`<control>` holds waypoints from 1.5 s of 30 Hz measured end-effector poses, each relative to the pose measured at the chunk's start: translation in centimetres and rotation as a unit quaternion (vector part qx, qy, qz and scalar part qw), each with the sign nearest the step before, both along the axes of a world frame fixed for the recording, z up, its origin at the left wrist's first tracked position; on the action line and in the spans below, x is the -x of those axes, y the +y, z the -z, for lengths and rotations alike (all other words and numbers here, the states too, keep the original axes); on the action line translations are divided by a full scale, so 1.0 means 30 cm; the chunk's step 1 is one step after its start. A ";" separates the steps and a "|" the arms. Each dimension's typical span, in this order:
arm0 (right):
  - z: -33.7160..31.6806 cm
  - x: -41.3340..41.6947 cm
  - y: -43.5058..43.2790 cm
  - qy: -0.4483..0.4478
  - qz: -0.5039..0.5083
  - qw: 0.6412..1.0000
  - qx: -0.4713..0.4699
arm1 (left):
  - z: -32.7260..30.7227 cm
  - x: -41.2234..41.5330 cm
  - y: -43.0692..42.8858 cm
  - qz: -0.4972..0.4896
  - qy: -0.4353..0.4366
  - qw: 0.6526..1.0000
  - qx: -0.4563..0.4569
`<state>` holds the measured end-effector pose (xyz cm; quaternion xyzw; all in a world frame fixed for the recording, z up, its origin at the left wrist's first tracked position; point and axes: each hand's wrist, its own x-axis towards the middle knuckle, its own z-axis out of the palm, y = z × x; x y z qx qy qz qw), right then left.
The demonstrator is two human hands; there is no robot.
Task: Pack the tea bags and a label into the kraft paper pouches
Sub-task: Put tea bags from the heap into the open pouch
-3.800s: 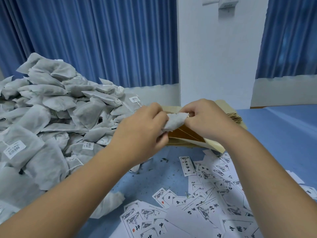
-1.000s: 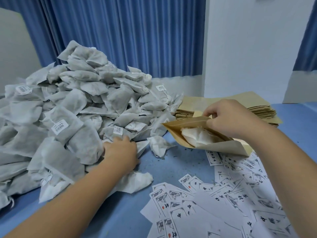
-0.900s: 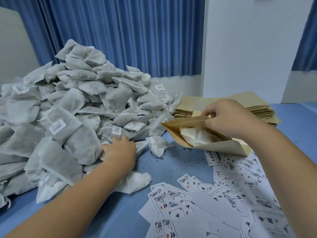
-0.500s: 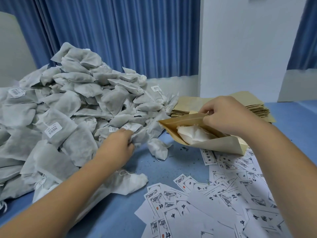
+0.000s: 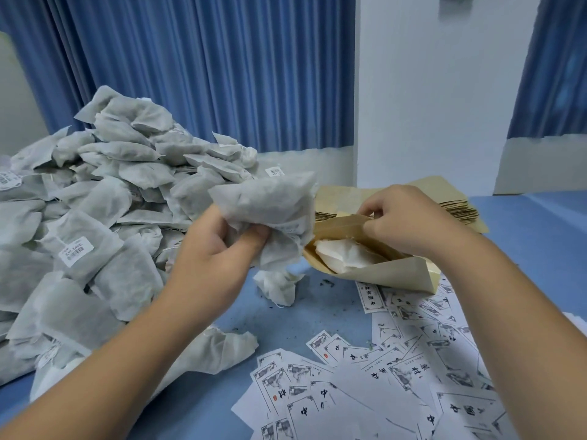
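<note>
Your left hand (image 5: pixel 206 258) is clutching a tea bag (image 5: pixel 270 204) beside the pouch (image 5: pixel 390 271); your right hand (image 5: pixel 409 223) is pinching it open, so squeeze slimmer.

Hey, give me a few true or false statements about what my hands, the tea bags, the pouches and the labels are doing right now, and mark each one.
1. The left hand holds a tea bag. True.
2. The right hand pinches the top edge of a paper pouch. True.
3. That pouch is empty. False: a white tea bag already lies inside it.
4. Paper labels lie scattered on the blue table. True.
5. The spare pouches are stacked left of the heap of tea bags. False: the stack lies right of the pile, behind the right hand.
</note>
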<state>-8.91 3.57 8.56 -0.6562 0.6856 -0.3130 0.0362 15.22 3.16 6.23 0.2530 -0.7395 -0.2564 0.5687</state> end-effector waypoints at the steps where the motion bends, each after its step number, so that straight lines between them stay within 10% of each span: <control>1: -0.001 -0.001 0.001 0.003 0.001 1.000 0.000 | -0.003 0.016 -0.002 0.034 -0.005 0.999 -0.008; 16: -0.027 -0.029 0.014 0.033 -0.013 0.999 0.034 | 0.020 0.310 -0.064 -0.205 -0.492 0.820 0.210; 22: -0.047 -0.023 0.020 -0.011 -0.005 0.996 0.093 | 0.031 0.403 -0.091 -0.234 -0.413 0.864 0.166; 28: -0.049 -0.002 0.022 0.005 0.027 0.990 0.139 | 0.010 0.403 -0.078 0.028 -0.234 0.972 -0.008; 31: -0.061 0.021 0.025 0.036 0.047 0.986 0.156 | 0.035 0.356 -0.059 0.034 -0.253 0.964 0.072; 35: -0.065 0.019 0.027 0.040 0.051 0.983 0.171 | 0.046 0.292 -0.068 -0.194 -0.330 0.896 0.225; 45: -0.053 -0.043 0.035 0.023 -0.029 0.984 0.174 | 0.044 0.396 -0.124 -0.094 -0.394 0.911 0.083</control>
